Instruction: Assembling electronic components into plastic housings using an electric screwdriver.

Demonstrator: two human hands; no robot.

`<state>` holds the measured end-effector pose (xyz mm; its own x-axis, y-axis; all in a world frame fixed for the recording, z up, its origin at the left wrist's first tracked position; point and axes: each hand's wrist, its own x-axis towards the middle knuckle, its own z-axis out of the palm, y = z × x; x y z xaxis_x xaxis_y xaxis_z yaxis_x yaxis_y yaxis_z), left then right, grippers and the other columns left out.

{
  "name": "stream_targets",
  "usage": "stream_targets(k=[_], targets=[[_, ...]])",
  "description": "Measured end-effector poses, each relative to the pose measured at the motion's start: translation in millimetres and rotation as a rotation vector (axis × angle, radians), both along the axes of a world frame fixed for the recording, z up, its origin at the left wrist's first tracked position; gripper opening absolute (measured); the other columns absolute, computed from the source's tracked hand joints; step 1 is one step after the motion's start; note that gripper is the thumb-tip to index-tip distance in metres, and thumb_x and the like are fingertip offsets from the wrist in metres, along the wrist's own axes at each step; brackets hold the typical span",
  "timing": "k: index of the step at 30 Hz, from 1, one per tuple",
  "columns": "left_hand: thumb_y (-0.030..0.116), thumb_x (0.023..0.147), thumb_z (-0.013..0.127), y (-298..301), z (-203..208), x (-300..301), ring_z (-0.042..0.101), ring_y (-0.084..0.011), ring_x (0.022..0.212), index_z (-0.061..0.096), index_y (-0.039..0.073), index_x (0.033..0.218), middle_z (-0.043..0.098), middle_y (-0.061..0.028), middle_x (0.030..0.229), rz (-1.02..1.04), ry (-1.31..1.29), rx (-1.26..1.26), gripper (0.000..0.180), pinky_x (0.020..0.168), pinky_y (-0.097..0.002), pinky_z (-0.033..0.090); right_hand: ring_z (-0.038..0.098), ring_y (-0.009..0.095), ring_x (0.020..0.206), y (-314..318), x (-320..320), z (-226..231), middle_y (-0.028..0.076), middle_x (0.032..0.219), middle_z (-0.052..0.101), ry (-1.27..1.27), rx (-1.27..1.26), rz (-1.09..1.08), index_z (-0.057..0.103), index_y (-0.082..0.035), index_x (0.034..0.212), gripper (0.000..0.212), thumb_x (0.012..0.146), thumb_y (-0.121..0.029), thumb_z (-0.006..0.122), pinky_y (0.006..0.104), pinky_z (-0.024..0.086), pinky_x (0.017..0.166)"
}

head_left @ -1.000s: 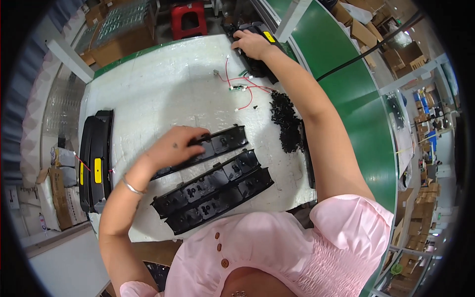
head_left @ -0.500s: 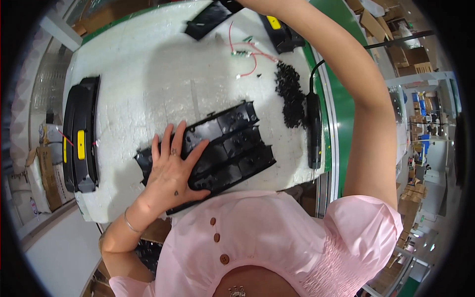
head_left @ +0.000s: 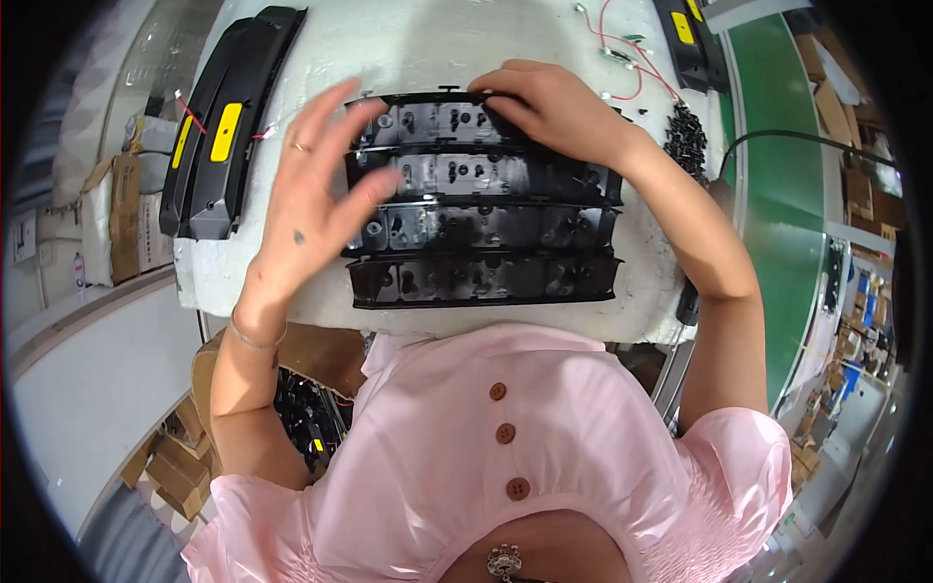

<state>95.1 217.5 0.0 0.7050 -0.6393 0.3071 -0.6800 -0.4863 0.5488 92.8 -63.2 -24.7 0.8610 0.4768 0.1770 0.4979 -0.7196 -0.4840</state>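
Several long black plastic housings lie side by side in front of me, their hollow, ribbed insides facing up. The farthest black plastic housing [head_left: 442, 120] has my right hand [head_left: 569, 112] at its right end, fingers bent over the far edge and thumb on the inner side. Over the left ends of the far rows is my left hand [head_left: 316, 185], slightly blurred, its fingers and thumb spread with nothing between them. Whether its fingertips touch a housing I cannot tell. The nearest black housing [head_left: 486, 283] lies close to the table's front edge.
Black housings with yellow labels [head_left: 238, 126] stand at the left; another labelled housing [head_left: 695, 49] is far right. Red wires with small green boards [head_left: 622, 55], a pile of small black parts [head_left: 685, 144] and a black cable [head_left: 777, 134] lie right. A cardboard box [head_left: 321, 355] sits below the table.
My right hand has come back from the far side to the housings. Another housing now lies in the row, which has been straightened. My left hand has lifted off its earlier place.
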Motion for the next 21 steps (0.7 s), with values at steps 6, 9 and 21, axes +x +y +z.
stream_targets(k=[6, 9, 21], targets=[[0.032, 0.097, 0.037, -4.6, -30.4, 9.3, 0.032, -0.0278, 0.132, 0.042, 0.001, 0.132, 0.039, -0.0166, 0.138, 0.138, 0.323, -0.372, 0.047, 0.108, -0.0352, 0.023, 0.06, 0.029, 0.093, -36.6, -24.3, 15.3, 0.015, 0.097, 0.063, -0.135, 0.103, -0.311, 0.062, -0.004, 0.107, 0.023, 0.09, -0.017, 0.053, 0.0338, 0.046, 0.083], [0.032, 0.098, 0.035, -17.4, -42.3, 7.5, 0.03, -0.0257, 0.133, 0.039, 0.002, 0.134, 0.039, -0.0155, 0.138, 0.147, 0.381, -0.398, 0.047, 0.109, -0.0332, 0.02, 0.059, 0.028, 0.092, -38.4, -48.7, 6.5, 0.014, 0.097, 0.063, 0.002, 0.247, -0.378, 0.062, -0.001, 0.105, 0.02, 0.089, -0.012, 0.053, 0.0321, 0.045, 0.083], [0.003, 0.082, 0.06, -77.8, 18.8, 27.9, 0.062, -0.0232, 0.088, 0.065, 0.0, 0.095, 0.065, -0.0119, 0.091, -0.169, 0.166, -0.131, 0.014, 0.079, -0.0304, 0.046, 0.057, 0.01, 0.086, -123.6, -154.5, 56.3, 0.005, 0.094, 0.063, -0.275, 0.563, -1.028, 0.063, 0.0, 0.105, 0.02, 0.086, -0.006, 0.061, 0.0237, 0.046, 0.078]])
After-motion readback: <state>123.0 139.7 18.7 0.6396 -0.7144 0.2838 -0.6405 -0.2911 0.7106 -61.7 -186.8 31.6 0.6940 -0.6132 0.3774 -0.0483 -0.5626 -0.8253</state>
